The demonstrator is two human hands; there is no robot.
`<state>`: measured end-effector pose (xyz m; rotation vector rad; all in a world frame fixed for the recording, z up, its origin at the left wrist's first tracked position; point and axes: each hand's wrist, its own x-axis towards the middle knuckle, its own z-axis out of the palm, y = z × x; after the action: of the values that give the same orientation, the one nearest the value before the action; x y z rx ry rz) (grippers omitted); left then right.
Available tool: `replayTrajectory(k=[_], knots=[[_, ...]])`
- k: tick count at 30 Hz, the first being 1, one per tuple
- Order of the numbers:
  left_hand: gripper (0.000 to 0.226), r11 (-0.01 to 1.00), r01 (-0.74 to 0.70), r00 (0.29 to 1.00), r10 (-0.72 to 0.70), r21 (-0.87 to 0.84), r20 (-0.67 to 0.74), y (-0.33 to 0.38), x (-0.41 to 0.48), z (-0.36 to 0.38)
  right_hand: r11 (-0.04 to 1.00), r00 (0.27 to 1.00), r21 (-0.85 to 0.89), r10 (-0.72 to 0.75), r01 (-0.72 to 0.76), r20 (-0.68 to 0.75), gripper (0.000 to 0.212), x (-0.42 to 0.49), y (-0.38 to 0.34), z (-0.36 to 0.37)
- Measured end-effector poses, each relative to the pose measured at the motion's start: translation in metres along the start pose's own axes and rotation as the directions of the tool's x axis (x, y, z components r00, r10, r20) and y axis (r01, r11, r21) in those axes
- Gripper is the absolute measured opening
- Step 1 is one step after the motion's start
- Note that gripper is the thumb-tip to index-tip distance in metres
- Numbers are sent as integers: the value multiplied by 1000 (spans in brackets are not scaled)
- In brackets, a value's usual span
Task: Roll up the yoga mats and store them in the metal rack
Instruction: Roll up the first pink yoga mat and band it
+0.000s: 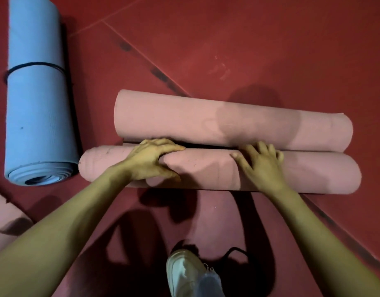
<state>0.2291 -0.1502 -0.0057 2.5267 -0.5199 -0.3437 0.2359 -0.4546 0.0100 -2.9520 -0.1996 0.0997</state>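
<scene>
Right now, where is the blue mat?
In the head view, the blue mat lies on the red floor at left, its end beside the nearer pink roll.

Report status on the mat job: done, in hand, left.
Done: the blue mat is rolled and strapped; the far pink mat is rolled. In hand: the left hand grips and the right hand presses the nearer pink mat, nearly rolled. Left: what looks like another pink mat at the lower left edge, plus all storing; no rack is in view.
</scene>
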Motion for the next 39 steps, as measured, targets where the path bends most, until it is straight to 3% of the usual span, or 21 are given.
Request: replayTrajectory(k=[3, 8, 9, 11, 13, 15, 17, 19, 21, 25, 29, 31, 35, 39], knots=[[89, 1000, 0, 1000, 0, -4, 10, -2, 2, -2, 992, 986, -33, 126, -123, 111, 55, 26, -2, 3], [108, 997, 55, 992, -48, -62, 118, -2, 15, -17, 989, 984, 125, 60, -82, 170, 66, 59, 4, -7], [105, 993, 95, 992, -89, -63, 90, -4, 21, -21, 989, 985, 125, 62, -83, 160, 65, 60, 8, -9], [80, 980, 200, 967, -201, -18, -156, -6, 33, -25, 994, 996, 110, 0, -9, 84, 73, 51, 16, -6], [47, 942, 328, 874, -275, 68, -401, 1, 47, -18, 985, 992, 131, -122, 117, 34, 83, 37, 21, 1], [25, 929, 361, 836, -282, 85, -471, 13, 58, -5, 974, 984, 149, -176, 168, 37, 89, 29, 26, 9], [22, 953, 301, 835, -257, 14, -487, 18, 60, 8, 975, 985, 161, -164, 155, 45, 94, 33, 28, 11], [34, 973, 230, 843, -194, 9, -501, 13, 56, 12, 979, 986, 146, -152, 142, 61, 98, 44, 27, 7], [48, 970, 204, 870, -118, 131, -478, 7, 48, 13, 983, 982, 124, -152, 138, 110, 100, 57, 26, 1], [85, 966, 94, 946, -11, 239, -324, 1, 31, 14, 978, 963, 122, -189, 167, 193, 89, 80, 29, -7], [107, 969, 105, 973, -53, 223, -226, -8, 45, -3, 962, 975, 176, -219, 208, 42, 76, 86, 27, -2], [115, 951, 100, 988, -61, 293, -141, -11, 53, -12, 963, 976, 164, -218, 212, 16, 76, 89, 23, -1], [120, 906, 93, 995, -71, 413, -69, -14, 63, -17, 959, 941, 34, -282, 280, 189, 108, 95, 26, -8], [116, 909, 123, 991, -92, 398, -98, -11, 66, -19, 947, 918, -42, -297, 318, 263, 129, 101, 25, -10]])
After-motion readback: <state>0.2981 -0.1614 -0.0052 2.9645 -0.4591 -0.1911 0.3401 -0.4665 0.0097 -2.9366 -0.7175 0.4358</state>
